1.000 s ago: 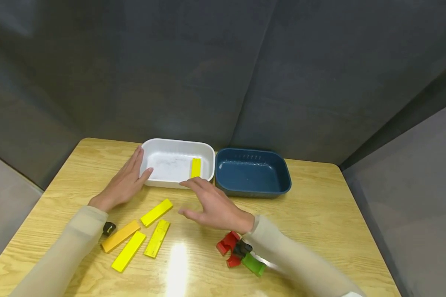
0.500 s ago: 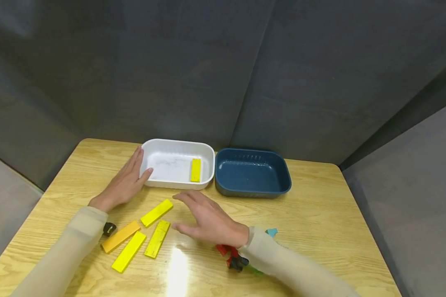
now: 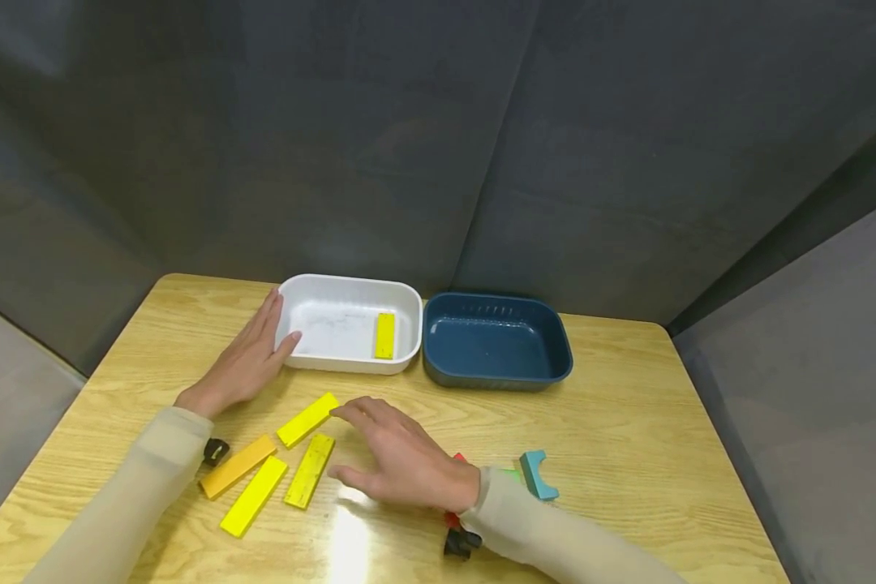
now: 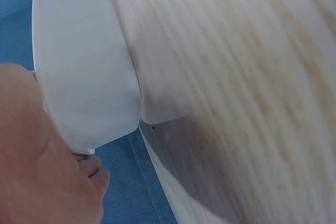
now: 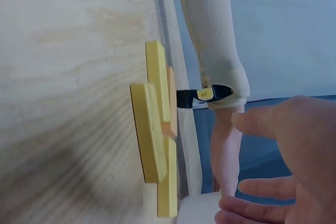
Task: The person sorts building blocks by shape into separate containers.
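Observation:
My left hand lies flat with straight fingers against the left side of a white tray, which holds one yellow bar. In the left wrist view the white tray fills the upper left beside my fingers. My right hand hovers open, fingers spread, just right of several yellow bars on the table; it holds nothing. The right wrist view shows those yellow bars edge-on and my open fingers.
A dark blue tray sits right of the white one. A light blue block lies by my right forearm, with red and green pieces partly hidden under the sleeve. An orange bar lies among the yellow ones on the wooden table.
My right hand has drawn back from the white tray toward me and to the left, near the yellow bars. The light blue block has come into sight. The left hand has not moved.

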The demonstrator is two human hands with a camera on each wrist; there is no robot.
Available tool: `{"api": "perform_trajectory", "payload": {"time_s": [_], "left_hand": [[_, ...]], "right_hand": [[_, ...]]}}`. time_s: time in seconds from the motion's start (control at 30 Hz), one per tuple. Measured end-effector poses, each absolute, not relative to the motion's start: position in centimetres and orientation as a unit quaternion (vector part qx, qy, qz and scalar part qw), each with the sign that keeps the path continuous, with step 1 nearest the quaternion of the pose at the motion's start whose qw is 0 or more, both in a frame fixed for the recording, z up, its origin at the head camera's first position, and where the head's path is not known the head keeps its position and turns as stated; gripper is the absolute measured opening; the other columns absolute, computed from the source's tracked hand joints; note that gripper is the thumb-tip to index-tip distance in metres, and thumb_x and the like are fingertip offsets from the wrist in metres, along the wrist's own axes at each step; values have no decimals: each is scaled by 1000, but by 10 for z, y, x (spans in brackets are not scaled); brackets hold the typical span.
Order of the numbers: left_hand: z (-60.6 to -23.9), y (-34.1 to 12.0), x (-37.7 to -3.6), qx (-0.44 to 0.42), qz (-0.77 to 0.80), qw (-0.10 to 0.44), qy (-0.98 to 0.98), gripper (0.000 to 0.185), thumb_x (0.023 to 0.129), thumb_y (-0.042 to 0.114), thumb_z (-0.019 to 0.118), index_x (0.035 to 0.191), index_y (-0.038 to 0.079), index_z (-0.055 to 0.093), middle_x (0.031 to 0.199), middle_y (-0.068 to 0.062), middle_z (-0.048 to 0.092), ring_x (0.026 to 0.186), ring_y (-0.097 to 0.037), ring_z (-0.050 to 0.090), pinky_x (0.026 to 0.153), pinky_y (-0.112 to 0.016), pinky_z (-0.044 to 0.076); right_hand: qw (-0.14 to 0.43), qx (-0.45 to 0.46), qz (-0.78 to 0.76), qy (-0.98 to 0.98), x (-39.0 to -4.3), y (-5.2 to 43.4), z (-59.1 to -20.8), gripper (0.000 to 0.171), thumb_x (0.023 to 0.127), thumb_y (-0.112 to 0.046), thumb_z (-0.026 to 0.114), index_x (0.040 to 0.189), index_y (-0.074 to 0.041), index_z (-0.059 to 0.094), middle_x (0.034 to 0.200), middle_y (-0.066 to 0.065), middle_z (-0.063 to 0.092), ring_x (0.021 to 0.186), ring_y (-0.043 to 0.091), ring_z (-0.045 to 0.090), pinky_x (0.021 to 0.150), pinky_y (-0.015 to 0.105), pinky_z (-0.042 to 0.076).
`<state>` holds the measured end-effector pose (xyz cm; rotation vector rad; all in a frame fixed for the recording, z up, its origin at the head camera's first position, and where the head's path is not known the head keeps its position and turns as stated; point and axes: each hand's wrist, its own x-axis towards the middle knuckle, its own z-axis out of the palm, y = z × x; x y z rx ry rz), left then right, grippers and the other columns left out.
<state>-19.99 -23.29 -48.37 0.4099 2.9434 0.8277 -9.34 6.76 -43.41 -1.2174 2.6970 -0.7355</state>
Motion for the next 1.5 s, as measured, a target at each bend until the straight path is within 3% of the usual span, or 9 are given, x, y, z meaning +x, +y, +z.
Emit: {"api": "perform_trajectory", "payload": {"time_s": [0.57,0.87,1.13,1.27,1.4,1.5], "left_hand": [[-483,-233,-202,133,265,26,955,86,114,56,33,171,8,-12,178,-4,-22,165,-42,0,130,-65,11],[-481,-234,-199,129,273,33,953,86,115,56,31,170,7,-13,178,-4,-22,166,-40,-3,131,-63,9],[-481,-233,-201,132,275,29,952,86,115,55,33,171,8,-12,179,-6,-20,166,-40,-1,131,-64,10],[-483,-232,-200,128,273,30,953,86,115,55,33,171,8,-11,179,-6,-20,166,-41,-1,131,-64,10],[-484,-232,-199,129,276,29,952,85,115,54,34,171,8,-11,179,-4,-20,166,-40,-1,131,-63,10],[-484,-232,-199,130,277,28,951,85,115,54,34,171,8,-11,178,-3,-21,166,-40,-2,131,-63,9]], "right_hand": [[81,-369,-195,905,-80,53,-458,81,95,-62,74,156,-12,53,138,2,59,120,15,59,104,30,54],[74,-399,-152,901,-79,42,-469,84,96,-65,70,157,-11,50,145,5,55,126,17,57,107,29,52],[73,-409,-126,901,-83,33,-474,102,86,-77,74,158,-11,48,143,7,54,120,16,56,100,25,53],[87,-409,-115,901,-83,29,-479,98,87,-74,75,159,-12,49,145,7,53,123,15,56,97,24,54],[88,-408,-99,903,-83,26,-481,91,91,-71,72,158,-13,51,154,8,50,136,18,53,105,29,53],[84,-406,-96,905,-83,24,-482,89,92,-70,72,157,-13,52,154,7,50,135,18,53,105,29,53]]}}
